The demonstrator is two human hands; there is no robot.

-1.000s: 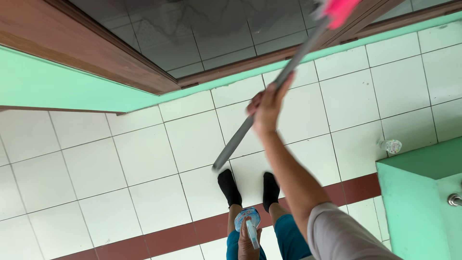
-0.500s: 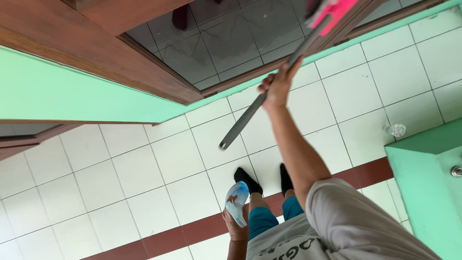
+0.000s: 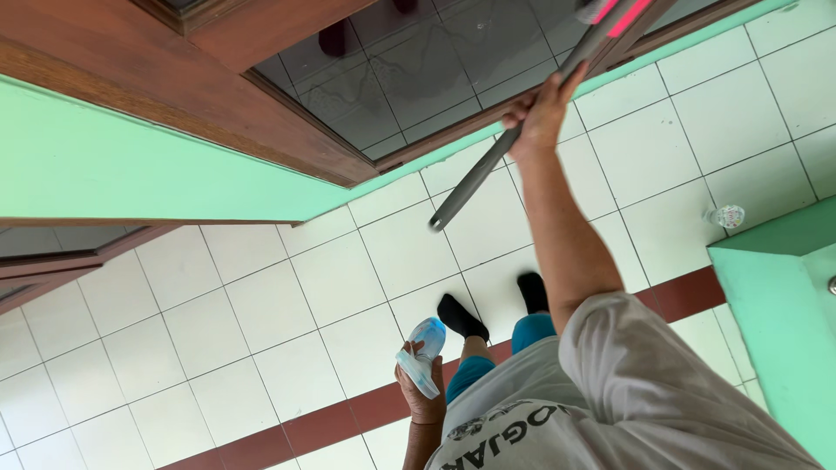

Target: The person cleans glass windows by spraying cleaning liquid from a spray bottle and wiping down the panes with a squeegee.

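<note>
Gripping a grey pole (image 3: 488,165), right hand (image 3: 540,113); left hand (image 3: 422,396), pale-blue spray bottle (image 3: 421,352).

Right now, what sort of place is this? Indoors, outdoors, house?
Probably a tiled porch or entry of a house. White floor tiles with a red-brown strip, a green wall, and a wood-framed glass window that the right hand reaches with a grey pole; the left hand holds a spray bottle.

White tiled floor (image 3: 261,305) with a dark red strip; a small plastic cup (image 3: 727,216) sits near its green wall edge.
</note>
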